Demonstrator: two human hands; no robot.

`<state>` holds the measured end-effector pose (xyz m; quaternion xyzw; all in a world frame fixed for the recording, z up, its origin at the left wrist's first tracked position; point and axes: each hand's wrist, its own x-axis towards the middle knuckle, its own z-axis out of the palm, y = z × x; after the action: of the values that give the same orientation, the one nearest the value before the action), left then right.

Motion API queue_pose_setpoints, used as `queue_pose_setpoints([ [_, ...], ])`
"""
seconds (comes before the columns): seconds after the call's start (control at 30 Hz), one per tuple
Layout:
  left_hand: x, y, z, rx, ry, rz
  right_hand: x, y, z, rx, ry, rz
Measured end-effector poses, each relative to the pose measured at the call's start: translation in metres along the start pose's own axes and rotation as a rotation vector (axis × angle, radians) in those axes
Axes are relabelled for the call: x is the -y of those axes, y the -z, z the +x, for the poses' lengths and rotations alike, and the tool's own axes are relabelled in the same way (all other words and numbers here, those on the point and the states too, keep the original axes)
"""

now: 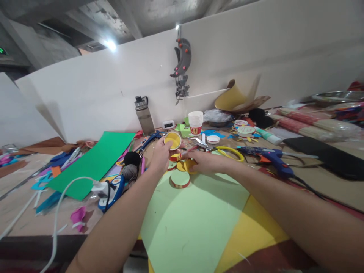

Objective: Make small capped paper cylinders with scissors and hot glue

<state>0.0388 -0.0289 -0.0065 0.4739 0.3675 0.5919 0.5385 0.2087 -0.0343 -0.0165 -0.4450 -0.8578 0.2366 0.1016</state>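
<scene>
The shallow round piece [173,141], yellow inside with a pale rim, is tilted up in the left hand [162,153] — its yellow face turned toward the camera. Below it, yellow paper pieces [189,166] with rounded edges lie overlapping — touched by the right hand [202,162], which partly hides them.

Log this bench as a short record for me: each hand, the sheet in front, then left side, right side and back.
Left hand: holding a round yellow-faced piece
Right hand: at some yellow pieces; grip unclear
Front: light green sheet, a green-topped disc on it
Left side: darker green sheet
Right side: blue glue gun, yellow-handled scissors
Back: bottle, small clock, stacked paper cups
</scene>
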Motion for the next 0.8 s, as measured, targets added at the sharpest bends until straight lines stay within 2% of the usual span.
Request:
queue_pose_setpoints([
  [0.17,0.002,0.0,0.001,-0.01,0.02,0.008,0.003,0.003,0.005,0.096,0.044,-0.103],
  [0.23,0.002,-0.001,0.002,-0.016,0.025,0.006,0.004,0.002,0.008,0.097,0.057,-0.106],
  [0.4,0.0,-0.001,0.002,-0.031,0.027,-0.004,-0.004,0.005,0.007,-0.034,0.011,0.044],
  [0.57,-0.001,0.0,0.001,-0.012,0.015,0.005,-0.022,0.012,0.001,-0.198,0.024,0.081],
  [0.8,0.0,0.0,0.001,-0.009,0.033,0.006,-0.031,0.002,0.001,-0.282,0.03,0.071],
])
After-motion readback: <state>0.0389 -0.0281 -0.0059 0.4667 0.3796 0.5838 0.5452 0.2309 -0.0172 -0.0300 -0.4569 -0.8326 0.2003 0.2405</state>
